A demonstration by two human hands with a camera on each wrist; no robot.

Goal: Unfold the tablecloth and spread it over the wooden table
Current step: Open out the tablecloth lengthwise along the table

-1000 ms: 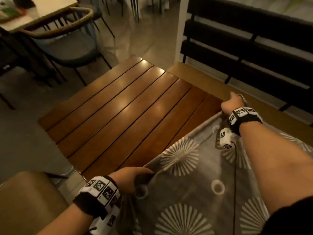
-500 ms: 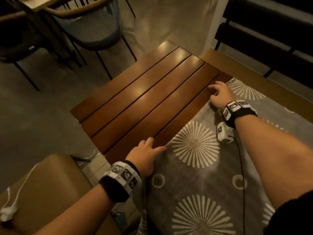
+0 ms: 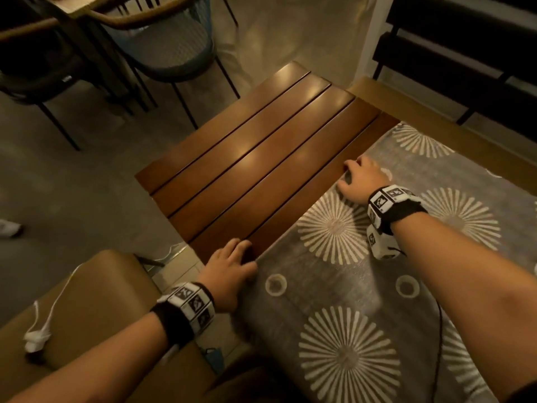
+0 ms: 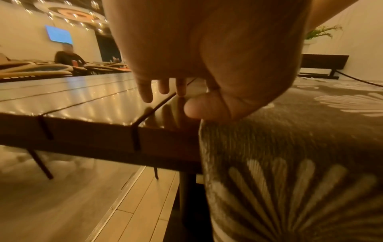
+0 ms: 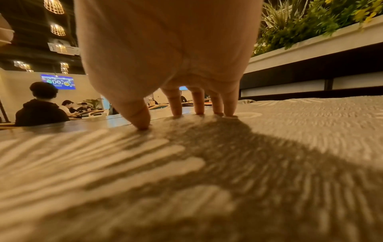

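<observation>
The grey tablecloth (image 3: 377,286) with pale sunburst prints lies flat over the near part of the wooden table (image 3: 247,158), and its far edge runs slantwise across the slats, leaving 4 bare planks and part of a 5th beyond it. The left hand (image 3: 229,271) sits at the near corner of that edge, fingers straight and spread out over the bare wood, thumb resting on the cloth right where it drops over the table's side. The right hand (image 3: 360,181) is further along the same edge, fingers apart and fingertips (image 5: 176,111) pressed down onto the cloth; it grips nothing. The left wrist view shows the cloth hanging down past the table's side. Both wrists wear black bands with checkered marker blocks. A tan padded seat (image 3: 87,301) stands to the left, with a white cord (image 3: 43,330) lying on it, and a dark chair (image 3: 171,45) stands past the table's far end.
</observation>
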